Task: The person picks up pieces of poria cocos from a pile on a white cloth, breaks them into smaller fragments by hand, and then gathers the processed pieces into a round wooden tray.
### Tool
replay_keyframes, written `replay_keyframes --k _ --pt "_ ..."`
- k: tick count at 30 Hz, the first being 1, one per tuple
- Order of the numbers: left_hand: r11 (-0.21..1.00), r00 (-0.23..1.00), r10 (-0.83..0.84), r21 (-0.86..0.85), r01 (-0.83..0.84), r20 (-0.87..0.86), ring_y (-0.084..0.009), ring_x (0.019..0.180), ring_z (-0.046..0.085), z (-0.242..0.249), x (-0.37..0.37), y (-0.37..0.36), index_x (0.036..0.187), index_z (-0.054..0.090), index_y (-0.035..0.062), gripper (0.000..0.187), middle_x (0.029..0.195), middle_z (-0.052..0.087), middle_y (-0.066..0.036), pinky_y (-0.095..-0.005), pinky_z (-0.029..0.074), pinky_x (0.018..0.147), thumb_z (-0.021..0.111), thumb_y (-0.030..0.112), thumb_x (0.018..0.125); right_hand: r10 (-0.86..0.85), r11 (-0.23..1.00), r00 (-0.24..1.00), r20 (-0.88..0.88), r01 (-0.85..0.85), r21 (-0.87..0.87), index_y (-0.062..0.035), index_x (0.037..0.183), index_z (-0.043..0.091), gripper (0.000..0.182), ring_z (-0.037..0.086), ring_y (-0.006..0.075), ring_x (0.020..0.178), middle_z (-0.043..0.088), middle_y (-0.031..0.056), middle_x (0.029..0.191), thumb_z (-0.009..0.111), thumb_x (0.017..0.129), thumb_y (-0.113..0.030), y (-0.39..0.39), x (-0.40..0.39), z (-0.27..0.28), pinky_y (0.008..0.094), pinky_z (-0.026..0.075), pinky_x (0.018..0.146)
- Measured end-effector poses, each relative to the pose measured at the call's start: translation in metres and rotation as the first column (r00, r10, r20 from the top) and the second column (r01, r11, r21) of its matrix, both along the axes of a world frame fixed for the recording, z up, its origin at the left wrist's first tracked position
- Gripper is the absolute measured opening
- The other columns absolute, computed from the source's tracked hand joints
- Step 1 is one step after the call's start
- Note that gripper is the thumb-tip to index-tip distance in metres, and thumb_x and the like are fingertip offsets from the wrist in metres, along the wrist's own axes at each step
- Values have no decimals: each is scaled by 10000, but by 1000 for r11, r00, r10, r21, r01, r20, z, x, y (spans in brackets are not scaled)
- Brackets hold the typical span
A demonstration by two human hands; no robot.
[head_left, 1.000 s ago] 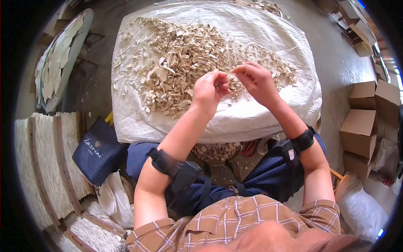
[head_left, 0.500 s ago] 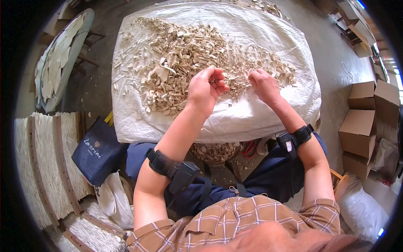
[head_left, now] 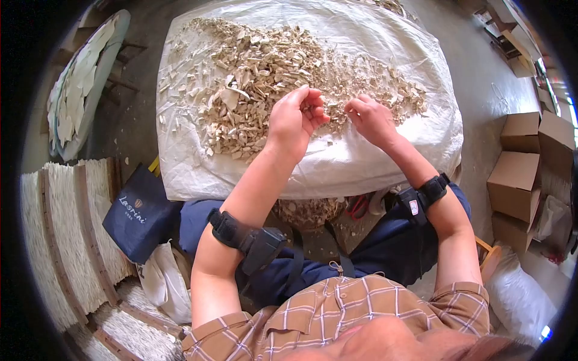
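A heap of dried, pale tan and brown chips and slivers (head_left: 256, 66) is spread on a white cloth (head_left: 355, 171) that covers the table. Above the near edge of the heap, my left hand (head_left: 294, 120) is curled with its palm turned to the right. Whatever lies within those fingers is hidden. A short way to its right, my right hand (head_left: 372, 122) hovers over the finer, scattered bits, thumb and fingertips pinched together. Anything in that pinch is too small to name. The two hands are apart.
Beneath the table's near edge stands a basket of similar pieces (head_left: 310, 212), with red-handled scissors (head_left: 359, 207) beside it. A dark blue bag (head_left: 141, 210) and stacked white sheets (head_left: 66, 222) are on the left. Cardboard boxes (head_left: 515, 171) stand to the right.
My right hand has shifted slightly left, closer to my left hand. The left hand stays nearly in place, still curled. The whole view has tilted a little.
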State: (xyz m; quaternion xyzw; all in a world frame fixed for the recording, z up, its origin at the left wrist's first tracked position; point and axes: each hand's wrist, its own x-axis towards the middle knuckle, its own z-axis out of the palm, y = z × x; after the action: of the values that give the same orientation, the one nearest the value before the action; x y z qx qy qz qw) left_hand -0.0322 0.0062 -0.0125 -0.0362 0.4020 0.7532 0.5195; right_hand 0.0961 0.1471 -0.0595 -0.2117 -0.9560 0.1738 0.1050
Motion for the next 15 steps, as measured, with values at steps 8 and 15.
replay_keyframes --k 8,15 --pt "1000 1000 -11 13 11 -7 -132 621 499 1 -2 -4 815 531 47 183 701 526 -34 -322 458 631 425 184 875 23 999 998 58 -26 40 -97 780 578 101 573 262 711 561 76 759 519 778 -179 -4 -6 -3 371 465 606" --pt "1000 1000 -1 7 1 -18 -135 624 496 4 -2 -4 814 529 41 185 717 522 -41 -317 453 635 425 182 874 -191 981 979 73 188 56 -107 800 583 87 585 233 736 574 64 771 502 772 -126 20 3 10 358 459 628"
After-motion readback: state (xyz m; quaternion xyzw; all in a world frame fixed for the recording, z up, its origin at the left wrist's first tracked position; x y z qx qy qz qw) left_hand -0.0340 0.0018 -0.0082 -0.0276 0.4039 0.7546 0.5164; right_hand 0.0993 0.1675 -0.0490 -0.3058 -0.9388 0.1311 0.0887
